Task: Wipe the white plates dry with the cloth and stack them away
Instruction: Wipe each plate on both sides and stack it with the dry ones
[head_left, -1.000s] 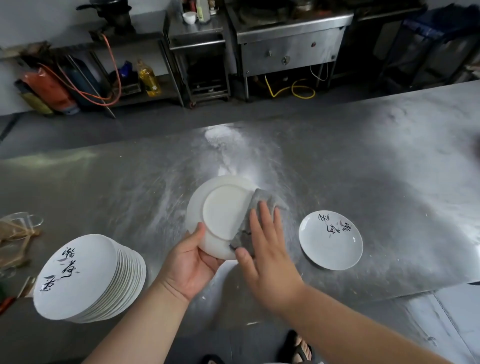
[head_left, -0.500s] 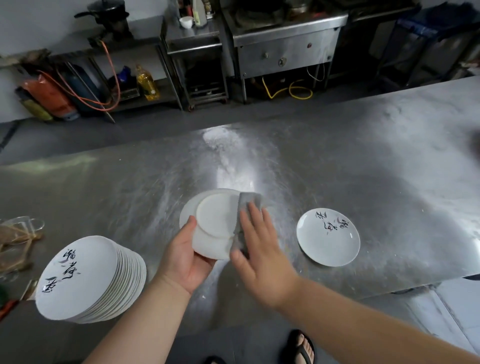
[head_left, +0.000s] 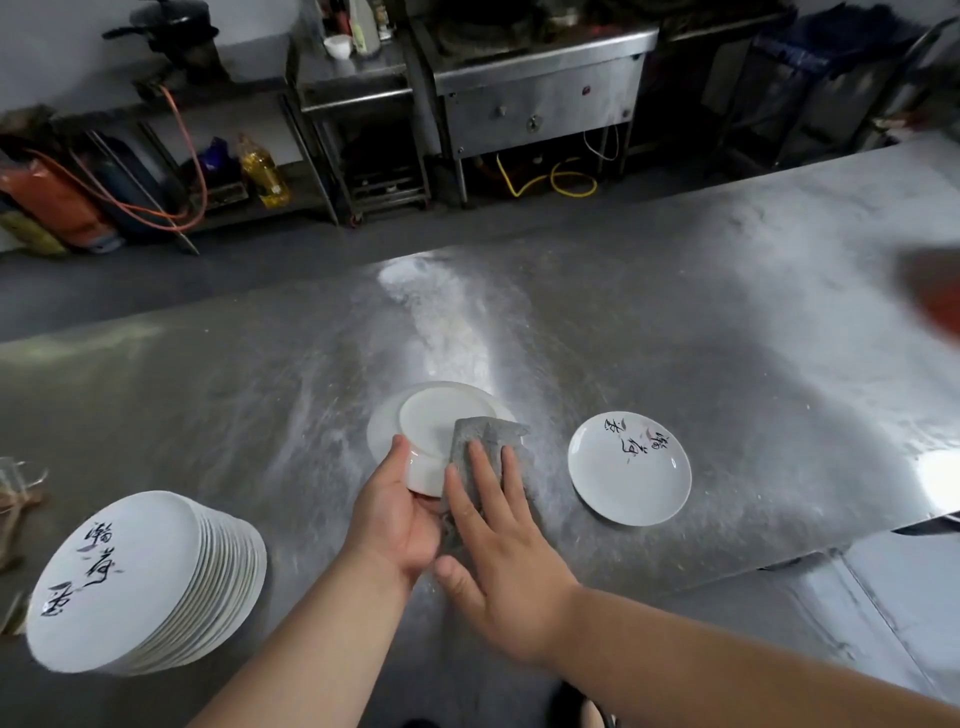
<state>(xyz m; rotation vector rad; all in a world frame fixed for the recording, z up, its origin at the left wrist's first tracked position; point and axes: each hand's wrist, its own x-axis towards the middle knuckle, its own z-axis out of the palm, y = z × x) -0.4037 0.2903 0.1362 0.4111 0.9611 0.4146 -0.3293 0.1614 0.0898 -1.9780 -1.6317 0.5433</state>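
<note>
White plate (head_left: 441, 418), underside up over mid surface (head_left: 727, 338), rim clasped by left grip (head_left: 400, 514) to brace it for drying; grey cloth (head_left: 485, 434) pressed on its base under flat-fingered right grip (head_left: 498, 551); stack (head_left: 130, 577) at left, single plate (head_left: 628, 478) face-up at right.

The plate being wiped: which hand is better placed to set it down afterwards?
Probably the left hand: it grips the plate, held upside down, by its rim. The right hand lies flat, pressing the grey cloth against it, so it has no hold on the plate.
</note>
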